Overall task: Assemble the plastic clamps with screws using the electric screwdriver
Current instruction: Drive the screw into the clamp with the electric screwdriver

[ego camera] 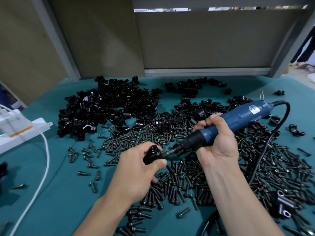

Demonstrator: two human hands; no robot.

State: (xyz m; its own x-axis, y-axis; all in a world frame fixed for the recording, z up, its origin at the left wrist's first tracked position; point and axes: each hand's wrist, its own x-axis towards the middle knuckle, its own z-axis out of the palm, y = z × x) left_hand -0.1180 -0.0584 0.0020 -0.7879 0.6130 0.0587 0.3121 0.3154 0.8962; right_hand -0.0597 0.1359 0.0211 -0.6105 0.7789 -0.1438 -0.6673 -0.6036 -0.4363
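Teal cloth covers the table (59, 193) in the head view, which looks down over the person's two bare forearms. The left hand (136, 167) is curled around a small black plastic clamp (152, 155), with the thumb pressed on its near side. It holds the clamp just above the table near the middle of the scene. The right hand (218, 142) is wrapped firmly around the blue electric screwdriver with a black collar (238, 119). The tool slants down to the left, and its slim metal bit (170, 151) meets the right side of the clamp. A screw head seems to sit there, but it is too small to be sure. A black cord (265, 150) loops from the tool's back end.

Beneath and around the hands lies a wide scatter of dark metal flanged screws (187, 176). Behind it are heaps of loose black plastic clamp pieces (110, 106). At the far left sit a white power strip (22, 132) and a white cable (45, 145).

The step in hand appears to be driving a screw into the held clamp. The next move likely calls for a bit in line with the screw and a steady left grip until the screw seats. The finished clamp can then be set apart and fresh parts picked up.
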